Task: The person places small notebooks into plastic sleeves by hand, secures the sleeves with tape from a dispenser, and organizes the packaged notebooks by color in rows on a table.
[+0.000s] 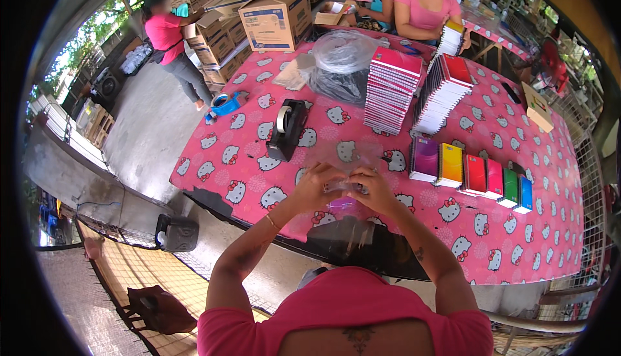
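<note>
My left hand (317, 189) and my right hand (375, 191) meet near the table's front edge. Their fingers are closed on clear film that looks like a plastic bag (347, 154). Something purple (347, 203) shows under my hands, mostly hidden. To the right stands a row of small spiral notebooks, among them a purple notebook (424, 159), a yellow notebook (449, 165) and a blue notebook (524, 194). A black tape dispenser (289, 135) sits ahead and left of my hands.
Tall stacks of spiral notebooks (391, 91) rise at the back beside a heap of plastic bags (343, 55). A blue tape dispenser (226, 103) lies at the left edge. Behind are an open carton (275, 16) and co-workers; one co-worker (427, 7) is near the notebooks.
</note>
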{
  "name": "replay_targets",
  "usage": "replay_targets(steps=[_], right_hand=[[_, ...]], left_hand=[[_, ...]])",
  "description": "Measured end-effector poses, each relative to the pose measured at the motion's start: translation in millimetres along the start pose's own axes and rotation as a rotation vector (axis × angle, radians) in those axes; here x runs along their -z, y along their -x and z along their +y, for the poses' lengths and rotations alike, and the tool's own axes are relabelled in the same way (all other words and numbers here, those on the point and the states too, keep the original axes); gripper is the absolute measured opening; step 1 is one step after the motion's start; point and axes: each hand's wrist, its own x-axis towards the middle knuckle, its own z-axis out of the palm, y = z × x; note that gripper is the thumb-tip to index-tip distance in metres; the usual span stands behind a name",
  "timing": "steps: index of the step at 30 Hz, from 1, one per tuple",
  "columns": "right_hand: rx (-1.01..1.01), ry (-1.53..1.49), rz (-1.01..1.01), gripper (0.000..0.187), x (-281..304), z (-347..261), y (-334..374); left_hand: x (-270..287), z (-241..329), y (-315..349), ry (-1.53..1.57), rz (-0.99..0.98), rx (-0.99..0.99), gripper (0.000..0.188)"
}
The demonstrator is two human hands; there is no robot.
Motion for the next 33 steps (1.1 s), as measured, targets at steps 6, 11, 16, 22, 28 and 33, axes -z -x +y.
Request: replay_targets(steps=[6,11,16,22,28,33], right_hand=[[-0.013,0.016,0.105,0.05,2,-21,0],[0.028,0.102,0.097,0.044,0,-13,-3],[0.008,0.105,0.014,0.032,11,-31,-9],[-0.091,0.01,-0.029,0.035,4,-18,-19],[0.033,0.369,0.184,0.035,2,-18,-31],[-0.469,-0.435,-0.032,0.039,3,17,-23]], left_hand=[[14,26,-1,0.196,0.226,0.097,0.029],[15,20,3,-0.222,0.202,-0.045,0.029],[3,-5,17,-0.214,0.071,-0.149,0.028],[5,-18,-1,-0.095,-0.051,0.153,0.027],[-12,-2,-16,-0.587,0.026,0.123,0.059],[-11,-68,-11,0.445,-0.086,0.585,0.069]])
